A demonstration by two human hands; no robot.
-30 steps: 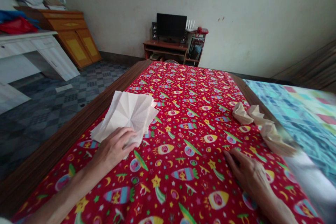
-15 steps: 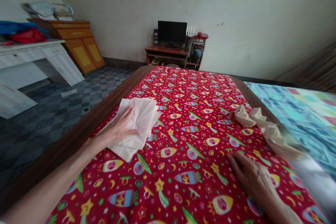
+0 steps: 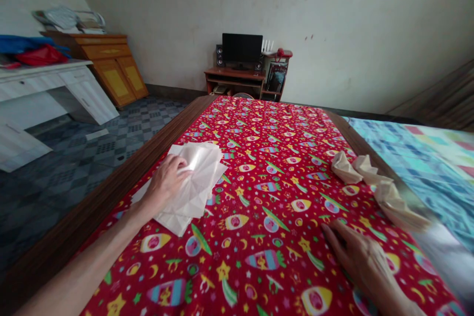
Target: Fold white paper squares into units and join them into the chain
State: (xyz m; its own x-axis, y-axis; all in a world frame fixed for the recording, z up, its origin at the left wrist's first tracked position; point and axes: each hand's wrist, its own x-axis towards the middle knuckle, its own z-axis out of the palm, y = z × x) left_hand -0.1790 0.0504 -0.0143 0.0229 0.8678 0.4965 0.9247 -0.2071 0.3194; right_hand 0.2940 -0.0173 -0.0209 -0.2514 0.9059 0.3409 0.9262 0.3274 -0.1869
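Observation:
My left hand (image 3: pixel 168 181) rests on a loose stack of creased cream paper sheets (image 3: pixel 202 173), at the left of the red patterned cloth (image 3: pixel 255 217). Its fingers are curled and closed on the top sheet, which bulges and catches the light near the fingertips. At the right, my right hand (image 3: pixel 365 256) lies on the cloth with thumb and fingers slightly apart and nothing in them. Beyond it, along the table's right edge, sit several folded cream paper pieces (image 3: pixel 370 170) in a row.
The table has a dark brown wooden edge (image 3: pixel 174 138). To the right lies a bed with a blue patterned sheet (image 3: pixel 392 153). A small desk with a monitor (image 3: pixel 242 51) stands at the far wall. A white desk (image 3: pixel 81 79) and a wooden cabinet (image 3: pixel 114 66) are at left.
My left hand's fingers were stretched flat over the papers; now they have curled in and closed on the top sheet. My right hand stays put. The view has tilted slightly.

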